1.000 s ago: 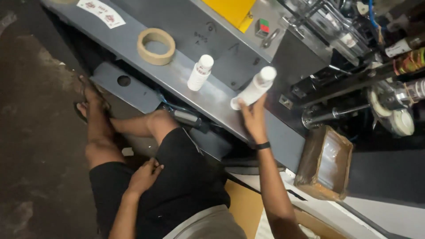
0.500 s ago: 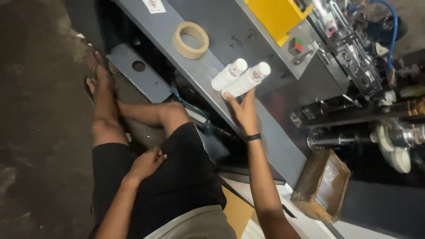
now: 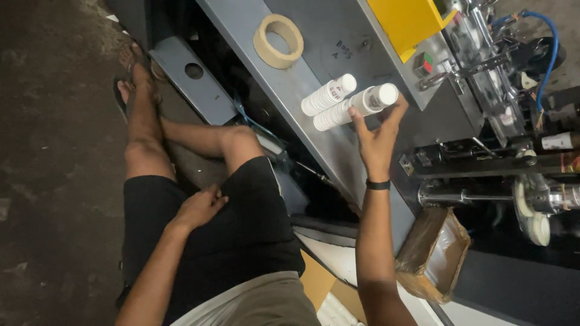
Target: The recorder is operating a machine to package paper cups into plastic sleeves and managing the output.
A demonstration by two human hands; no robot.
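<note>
Two stacks of white paper cups lie side by side on the grey machine top: one stack is farther from me, the other stack is nearer. My right hand, a black band on its wrist, is at the nearer stack with fingers spread. Its thumb touches the stack's side and its fingertips reach the stack's end. My left hand rests on my thigh over black shorts and holds nothing.
A roll of beige tape lies on the machine top to the left of the cups. A yellow cover and machine parts with a blue hose stand beyond. An open cardboard box sits at lower right. My legs stretch over the dark floor.
My right hand carried the nearer stack leftward and laid it beside the other stack; its fingers have now spread apart. The left hand stayed on my thigh.
</note>
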